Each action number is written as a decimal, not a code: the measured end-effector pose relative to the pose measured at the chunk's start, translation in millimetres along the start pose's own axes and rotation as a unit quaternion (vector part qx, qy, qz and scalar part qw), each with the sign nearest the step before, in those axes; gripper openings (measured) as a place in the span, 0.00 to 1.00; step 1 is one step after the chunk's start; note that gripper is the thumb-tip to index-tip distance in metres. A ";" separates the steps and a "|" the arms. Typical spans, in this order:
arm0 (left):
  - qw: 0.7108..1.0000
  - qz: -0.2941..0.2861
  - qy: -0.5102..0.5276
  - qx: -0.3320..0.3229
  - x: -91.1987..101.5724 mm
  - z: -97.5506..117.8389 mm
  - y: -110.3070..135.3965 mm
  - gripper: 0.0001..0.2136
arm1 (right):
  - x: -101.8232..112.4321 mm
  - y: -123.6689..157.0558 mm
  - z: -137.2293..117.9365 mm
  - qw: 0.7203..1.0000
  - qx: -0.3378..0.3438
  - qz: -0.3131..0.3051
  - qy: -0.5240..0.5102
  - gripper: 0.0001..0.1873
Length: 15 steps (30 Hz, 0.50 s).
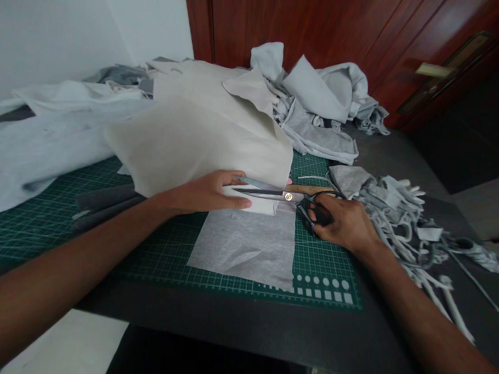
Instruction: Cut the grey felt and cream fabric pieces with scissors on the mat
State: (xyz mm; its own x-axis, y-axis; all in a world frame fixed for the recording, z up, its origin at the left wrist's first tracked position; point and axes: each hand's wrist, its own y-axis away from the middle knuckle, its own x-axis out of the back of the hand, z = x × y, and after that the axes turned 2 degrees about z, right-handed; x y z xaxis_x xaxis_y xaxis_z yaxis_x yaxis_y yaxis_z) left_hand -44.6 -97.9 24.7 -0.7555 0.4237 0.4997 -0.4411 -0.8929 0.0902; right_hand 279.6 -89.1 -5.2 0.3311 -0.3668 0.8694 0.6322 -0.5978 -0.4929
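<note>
My right hand (pixel 343 222) grips the black handles of large fabric scissors (pixel 288 196). Their blades point left, slightly parted, over the near edge of a big cream fabric piece (pixel 193 132). My left hand (pixel 206 192) holds that edge, its thumb on a white strip of the cloth and its fingers curled just beyond the blades. Below the scissors, a light grey cloth piece (pixel 245 246) lies flat on the green cutting mat (pixel 330 261). Behind the scissors, partly covered, is a brown wooden strip (pixel 311 189).
Pale grey fabric (pixel 52 133) is heaped at left, with dark grey rolled cloth (pixel 107 200) beside my left forearm. Crumpled cloth (pixel 324 101) stands at the back right. Scraps and cords (pixel 393 208) crowd the right side. A wooden door (pixel 329 27) rises behind the black table (pixel 223 316).
</note>
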 end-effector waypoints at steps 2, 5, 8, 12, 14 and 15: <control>0.999 -0.017 0.030 0.000 0.9 -1.6 0.1 0.25 | 0.8 -0.7 -0.4 1.000 0.000 0.001 -0.005 0.03; 0.996 -0.042 0.072 -0.009 4.1 -7.4 -0.2 0.24 | 2.2 -1.9 -1.4 1.000 0.008 0.008 -0.004 0.02; 0.994 -0.058 0.094 -0.024 9.0 -14.2 -0.3 0.23 | 2.8 -2.5 -2.0 1.000 0.016 0.015 -0.003 0.03; 0.993 -0.064 0.099 -0.022 14.8 -19.9 -0.2 0.21 | 2.8 -1.9 -1.1 1.000 0.020 0.017 -0.001 0.03; 0.994 -0.061 0.093 -0.013 16.1 -21.5 -0.4 0.19 | 3.0 -1.7 -0.7 1.000 0.019 0.013 -0.002 0.03; 0.994 -0.062 0.091 -0.009 16.3 -22.2 -0.6 0.19 | 3.2 -1.6 -0.8 1.000 0.020 0.011 -0.003 0.03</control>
State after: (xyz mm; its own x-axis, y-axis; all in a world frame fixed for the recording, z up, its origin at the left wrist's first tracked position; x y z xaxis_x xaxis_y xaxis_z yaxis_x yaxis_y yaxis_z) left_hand -67.4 -87.0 13.7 -0.7697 0.5517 0.3212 -0.5430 -0.8304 0.1252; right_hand 279.1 -89.9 -1.6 0.3484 -0.3754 0.8589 0.6520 -0.5612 -0.5098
